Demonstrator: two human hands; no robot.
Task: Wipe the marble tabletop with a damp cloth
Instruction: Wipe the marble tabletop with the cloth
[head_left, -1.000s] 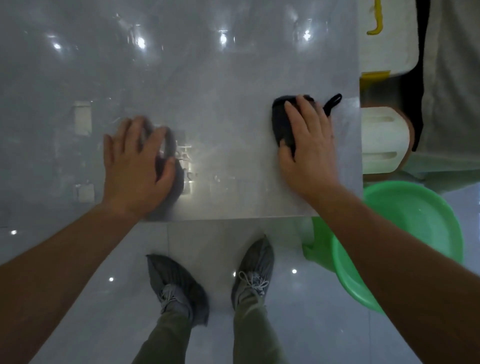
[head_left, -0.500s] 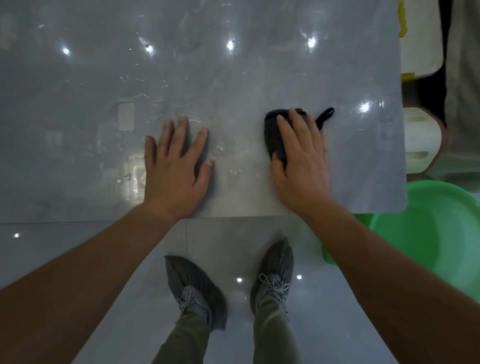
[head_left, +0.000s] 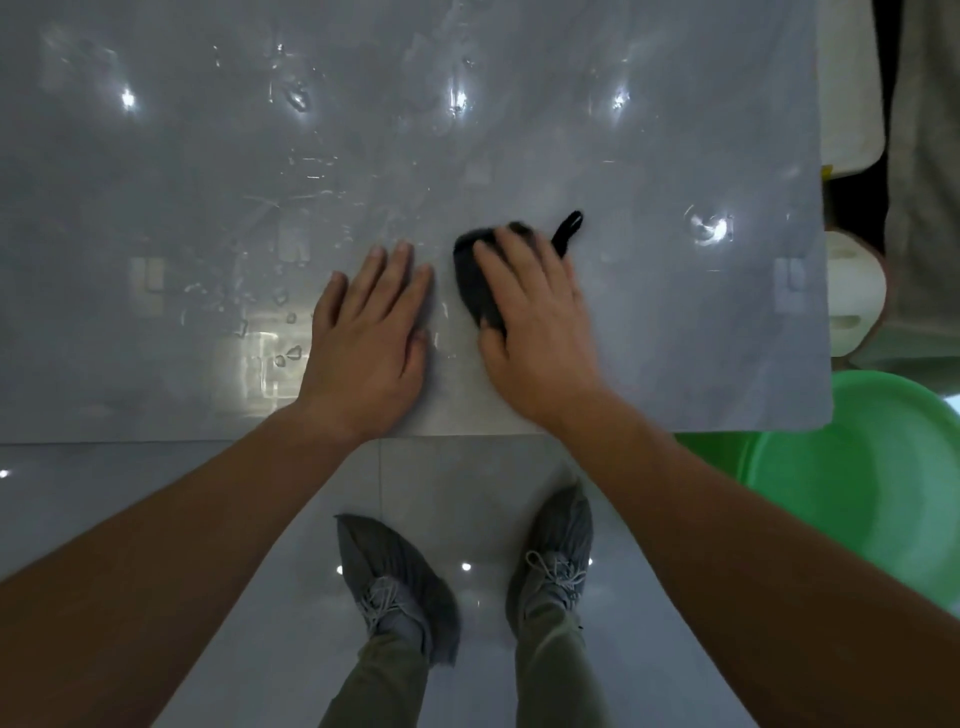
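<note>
Marble tabletop (head_left: 649, 338) glistening | left hand (head_left: 369, 338) lying flat | right hand (head_left: 540, 332), fingers straight, pressing cloth (head_left: 475, 280) | green basin (head_left: 857, 493) (contents unclear) sitting at 4 o'clock

Dark cloth (head_left: 475, 291), seemingly bunched, lies on grey tabletop (head_left: 675, 338).

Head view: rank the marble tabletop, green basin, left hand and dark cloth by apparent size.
1. marble tabletop
2. green basin, partly cut off
3. left hand
4. dark cloth, partly under the right hand, so its full size is unsure
</note>
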